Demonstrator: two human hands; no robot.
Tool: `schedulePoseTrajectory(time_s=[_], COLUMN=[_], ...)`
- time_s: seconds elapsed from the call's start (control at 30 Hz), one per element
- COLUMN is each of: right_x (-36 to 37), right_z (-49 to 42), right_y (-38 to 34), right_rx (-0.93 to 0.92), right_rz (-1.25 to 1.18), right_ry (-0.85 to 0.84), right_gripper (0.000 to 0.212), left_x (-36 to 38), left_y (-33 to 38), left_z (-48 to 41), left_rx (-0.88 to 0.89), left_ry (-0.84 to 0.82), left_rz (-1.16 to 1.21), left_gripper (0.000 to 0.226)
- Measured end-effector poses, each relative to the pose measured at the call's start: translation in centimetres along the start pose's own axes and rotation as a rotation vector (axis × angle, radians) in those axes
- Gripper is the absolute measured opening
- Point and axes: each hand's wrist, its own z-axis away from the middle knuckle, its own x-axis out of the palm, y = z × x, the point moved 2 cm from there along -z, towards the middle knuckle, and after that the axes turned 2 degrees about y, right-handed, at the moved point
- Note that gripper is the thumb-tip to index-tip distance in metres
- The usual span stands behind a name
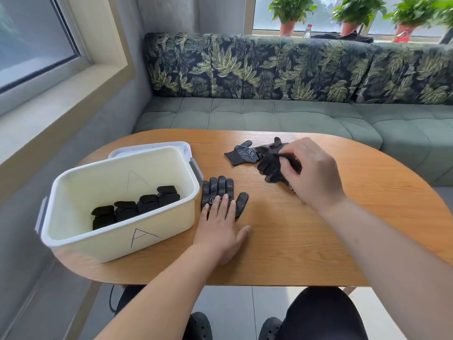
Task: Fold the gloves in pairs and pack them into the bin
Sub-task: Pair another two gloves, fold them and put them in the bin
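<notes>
A black dotted glove (221,190) lies flat, palm side up, on the wooden table (343,241) beside the cream bin (117,244). My left hand (221,229) rests flat on its cuff end with straight fingers. Farther back sits a loose heap of black gloves (269,160), and my right hand (311,170) pinches one glove of that heap. Another dotted glove (242,153) lies just left of the heap. Inside the bin several folded black glove bundles (137,204) stand in a row.
The bin's white lid (152,147) lies behind it on the table. A green bench with a leaf-patterned backrest (282,67) runs along the far side. Potted plants (289,13) and a bottle stand on the window sill.
</notes>
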Motion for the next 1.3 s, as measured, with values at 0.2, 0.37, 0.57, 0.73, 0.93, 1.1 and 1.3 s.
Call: schedulePoseTrajectory(time_s=[0.2,0.37,0.57,0.73,0.93,1.1,1.3], right_x=[2.7,3.0,4.8,7.7,7.2,8.1,9.4], right_z=[10.9,13.9,12.0,11.6,12.2,12.7,12.7], right_y=[-1.3,-2.3,-1.5,-1.2,-0.7,-1.0,-0.8], right_rx=[-0.153,-0.101,0.202,0.376,0.371,0.378,0.373], right_rz=[0.047,-0.039,0.057,0.243,0.243,0.274,0.309], right_ry=[-0.510,-0.502,-0.442,-0.847,-0.826,-0.819,-0.819], right_gripper=[0.011,0.011,0.032,0.074,0.067,0.070,0.071], left_x=[0.0,-1.3,-1.9,-0.4,0.1,0.2,0.2], left_y=[0.6,1.0,0.3,-0.1,-0.3,-0.2,0.0], left_z=[1.1,2.2,0.6,-1.3,-1.5,-1.1,-1.6], left_rx=[-0.003,0.002,-0.001,0.040,0.034,0.005,-0.019], left_ry=[0.037,0.147,0.260,0.053,0.049,0.078,0.045], left_rz=[0.048,0.058,0.169,0.066,0.008,0.032,0.018], left_gripper=[0.080,0.073,0.055,0.073,0.073,0.069,0.072])
